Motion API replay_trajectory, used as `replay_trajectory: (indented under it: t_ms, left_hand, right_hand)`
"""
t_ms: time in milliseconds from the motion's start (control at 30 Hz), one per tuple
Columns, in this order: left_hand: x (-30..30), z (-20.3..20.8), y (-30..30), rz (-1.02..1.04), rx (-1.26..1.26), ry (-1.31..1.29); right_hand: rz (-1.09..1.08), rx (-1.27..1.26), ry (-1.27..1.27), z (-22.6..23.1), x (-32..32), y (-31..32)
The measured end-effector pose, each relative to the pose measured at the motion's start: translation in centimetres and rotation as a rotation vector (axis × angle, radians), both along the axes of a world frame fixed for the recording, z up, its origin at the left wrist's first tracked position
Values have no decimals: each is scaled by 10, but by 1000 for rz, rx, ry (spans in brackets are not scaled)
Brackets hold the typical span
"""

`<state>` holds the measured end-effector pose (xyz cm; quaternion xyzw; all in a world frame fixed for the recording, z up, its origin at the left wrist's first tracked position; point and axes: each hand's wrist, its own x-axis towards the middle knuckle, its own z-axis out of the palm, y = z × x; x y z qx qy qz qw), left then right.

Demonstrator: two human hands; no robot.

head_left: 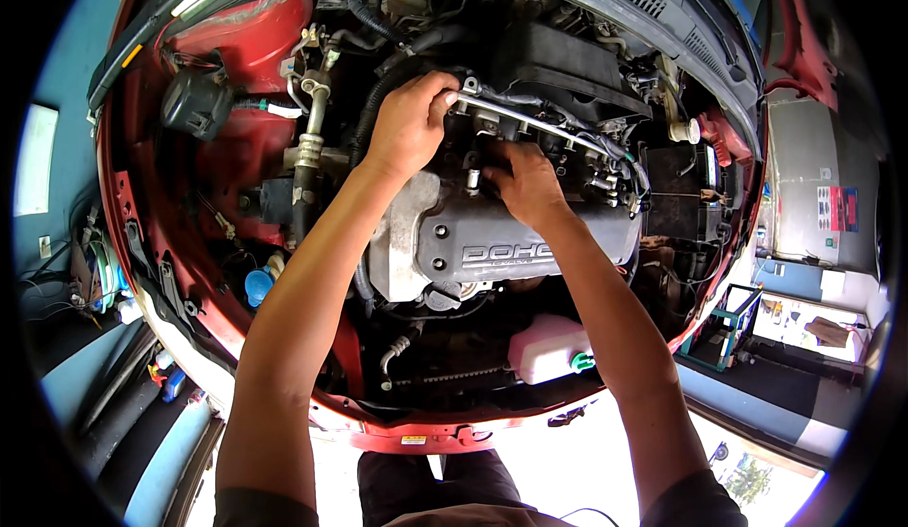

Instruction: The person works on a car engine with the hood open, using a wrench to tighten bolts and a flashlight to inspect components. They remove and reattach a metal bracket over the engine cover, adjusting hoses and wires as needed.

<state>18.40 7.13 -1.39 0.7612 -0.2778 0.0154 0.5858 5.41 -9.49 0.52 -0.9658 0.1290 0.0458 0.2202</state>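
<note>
My left hand [409, 122] is closed at the left end of a slim silver fuel rail [539, 124], its thumb beside the rail's tip. The rail runs slantwise across the back of the engine, with dark wiring along it. Under the rail, my right hand [528, 184] reaches in among the dark parts behind the grey engine cover [511, 243]. Its fingers are bent together, and whatever lies between their tips is hidden. Just left of these fingers a short silver cylindrical part [473, 179] stands upright.
A black box-shaped housing [567, 63] sits behind the rail. The battery [673, 182] is at the right. In front of the engine are a pinkish-white reservoir [549, 349] with a green cap and a blue cap [258, 287]. The red car's front edge [407, 432] curves before me.
</note>
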Motion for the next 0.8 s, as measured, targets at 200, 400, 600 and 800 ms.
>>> replay_trajectory:
  t_ms: [200,400,600,800]
  left_hand:
    - [1,-4,0,-14,21,34]
    - [1,-5,0,-9,52,9]
    - [0,-2,-3,-3,-13,24]
    - [1,-2,0,-9,40,30]
  right_hand:
    - [-141,53,222,19,22,11]
    - [-238,173,223,-5,23,1]
    - [-239,102,367,1,37,-2]
    - [-264,-97,284,7,41,20]
